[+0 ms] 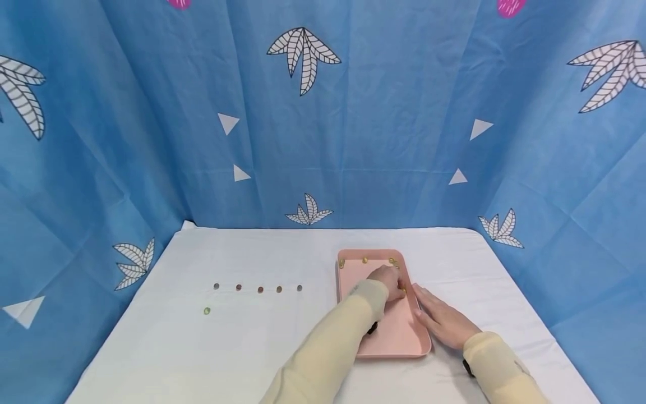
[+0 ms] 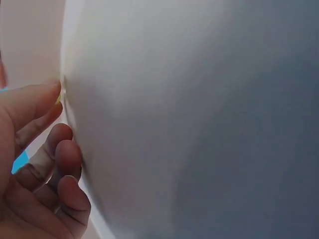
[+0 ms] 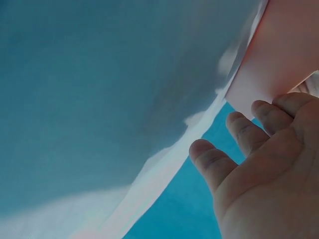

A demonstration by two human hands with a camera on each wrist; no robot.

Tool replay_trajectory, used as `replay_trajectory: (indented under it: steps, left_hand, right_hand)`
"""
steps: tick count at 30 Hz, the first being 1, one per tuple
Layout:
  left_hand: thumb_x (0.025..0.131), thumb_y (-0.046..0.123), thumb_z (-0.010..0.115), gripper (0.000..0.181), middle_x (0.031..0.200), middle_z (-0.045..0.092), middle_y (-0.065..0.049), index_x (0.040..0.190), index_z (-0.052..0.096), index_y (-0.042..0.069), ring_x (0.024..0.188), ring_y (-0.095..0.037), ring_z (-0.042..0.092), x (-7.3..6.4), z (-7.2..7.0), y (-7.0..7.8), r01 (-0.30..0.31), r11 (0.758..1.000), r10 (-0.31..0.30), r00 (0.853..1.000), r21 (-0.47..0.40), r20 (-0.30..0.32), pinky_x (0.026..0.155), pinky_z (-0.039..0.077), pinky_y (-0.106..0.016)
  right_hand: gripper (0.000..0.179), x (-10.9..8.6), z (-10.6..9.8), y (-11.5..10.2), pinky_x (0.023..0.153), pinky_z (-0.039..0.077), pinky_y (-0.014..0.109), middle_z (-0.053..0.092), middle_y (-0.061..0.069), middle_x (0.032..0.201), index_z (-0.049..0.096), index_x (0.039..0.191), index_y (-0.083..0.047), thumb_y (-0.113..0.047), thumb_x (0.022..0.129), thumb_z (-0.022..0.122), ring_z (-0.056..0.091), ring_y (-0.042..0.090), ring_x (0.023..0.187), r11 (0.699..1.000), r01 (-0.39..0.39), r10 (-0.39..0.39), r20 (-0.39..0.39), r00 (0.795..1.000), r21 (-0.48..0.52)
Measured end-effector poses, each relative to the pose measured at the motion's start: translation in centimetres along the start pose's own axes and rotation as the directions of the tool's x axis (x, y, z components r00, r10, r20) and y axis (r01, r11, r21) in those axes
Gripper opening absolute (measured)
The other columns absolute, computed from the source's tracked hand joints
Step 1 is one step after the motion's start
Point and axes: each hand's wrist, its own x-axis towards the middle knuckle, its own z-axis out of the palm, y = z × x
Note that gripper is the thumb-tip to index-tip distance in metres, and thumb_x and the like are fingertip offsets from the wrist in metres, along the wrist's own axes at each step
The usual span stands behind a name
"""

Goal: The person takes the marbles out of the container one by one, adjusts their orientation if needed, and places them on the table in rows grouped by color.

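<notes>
A pink tray [image 1: 391, 339] lies on the white table, right of the middle. My left hand [image 1: 390, 280] reaches into it at the right wall. Between its thumb and index finger is a small yellow-green piece [image 2: 58, 99], too small to tell its kind. The other fingers curl loosely below in the left wrist view. My right hand [image 1: 446, 321] lies along the outside of the tray's right wall, fingers straight, fingertips touching the pink side. More small yellow-green pieces sit in the tray: one at the far left corner [image 1: 341, 263], one at the far middle [image 1: 365, 260], and a pair at the far right [image 1: 392, 261].
Left of the tray, several small round dark pieces [image 1: 260, 289] form a row across the white table [image 1: 242, 353]. A yellow-green piece [image 1: 207, 310] lies in front of the row's left end. A blue curtain [image 1: 404, 140] hangs behind and at both sides.
</notes>
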Motion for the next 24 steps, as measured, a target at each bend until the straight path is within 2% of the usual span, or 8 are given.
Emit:
replay_trajectory:
  steps: [4, 6, 9, 14, 20, 24]
  left_hand:
    - [0.089, 0.033, 0.070, 0.004, 0.084, 0.060, 0.016, 0.088, 0.070, 0.028, 0.072, -0.003, 0.055, -1.2, -0.6, 0.0, -0.009, 1.000, 0.009, 1.000, -0.014, 0.004, 0.067, 0.048, -0.023]
    - [0.090, 0.032, 0.069, 0.005, 0.084, 0.060, 0.016, 0.089, 0.070, 0.028, 0.070, -0.003, 0.054, -1.9, -1.1, -0.1, -0.025, 0.999, 0.024, 1.000, -0.033, -0.014, 0.063, 0.047, -0.023]
    - [0.091, 0.031, 0.068, 0.004, 0.082, 0.059, 0.017, 0.089, 0.071, 0.029, 0.068, -0.002, 0.053, -2.9, -2.2, -0.3, -0.088, 0.995, 0.085, 0.994, -0.052, -0.064, 0.061, 0.045, -0.020]
    - [0.091, 0.030, 0.068, 0.004, 0.082, 0.059, 0.017, 0.088, 0.071, 0.029, 0.073, 0.001, 0.054, -4.8, -4.3, -0.9, -0.200, 0.977, 0.189, 0.971, -0.067, -0.145, 0.064, 0.045, -0.016]
    - [0.090, 0.032, 0.069, 0.009, 0.087, 0.060, 0.014, 0.096, 0.071, 0.027, 0.077, -0.001, 0.054, -8.2, -7.0, -2.6, -0.226, 0.960, 0.183, 0.952, -0.162, -0.246, 0.068, 0.046, -0.016]
    - [0.089, 0.030, 0.071, 0.011, 0.085, 0.060, 0.013, 0.097, 0.072, 0.023, 0.075, -0.004, 0.054, -10.5, -8.4, -4.3, -0.262, 0.948, 0.191, 0.922, -0.182, -0.336, 0.067, 0.046, -0.017]
  right_hand:
    - [0.063, 0.0, 0.2, 0.1, 0.108, 0.028, 0.056, 0.029, 0.011, 0.155, 0.023, 0.154, -0.015, -0.046, 0.102, 0.040, 0.030, 0.036, 0.139, 1.000, 0.002, -0.002, 0.002, 1.000, 0.003]
    - [0.063, 0.0, 0.2, 0.1, 0.108, 0.028, 0.056, 0.029, 0.012, 0.155, 0.023, 0.154, -0.015, -0.046, 0.102, 0.040, 0.030, 0.037, 0.139, 1.000, 0.004, -0.004, 0.000, 1.000, -0.003]
    - [0.063, 0.2, -0.1, 0.3, 0.108, 0.028, 0.056, 0.029, 0.012, 0.155, 0.022, 0.154, -0.015, -0.047, 0.102, 0.039, 0.029, 0.037, 0.139, 1.000, 0.006, -0.006, -0.007, 1.000, -0.017]
    - [0.064, 0.4, -0.4, 0.6, 0.110, 0.026, 0.056, 0.027, 0.011, 0.156, 0.021, 0.154, -0.015, -0.047, 0.102, 0.038, 0.027, 0.037, 0.140, 1.000, 0.005, -0.005, -0.006, 1.000, -0.019]
    - [0.066, 0.5, -0.5, 0.6, 0.110, 0.024, 0.056, 0.024, 0.010, 0.157, 0.018, 0.155, -0.017, -0.050, 0.101, 0.037, 0.025, 0.037, 0.141, 1.000, -0.003, 0.004, 0.020, 1.000, -0.015]
    - [0.066, 0.4, -0.4, 0.5, 0.110, 0.024, 0.055, 0.024, 0.010, 0.157, 0.018, 0.155, -0.017, -0.049, 0.101, 0.039, 0.025, 0.036, 0.141, 1.000, 0.001, 0.000, 0.025, 1.000, -0.012]
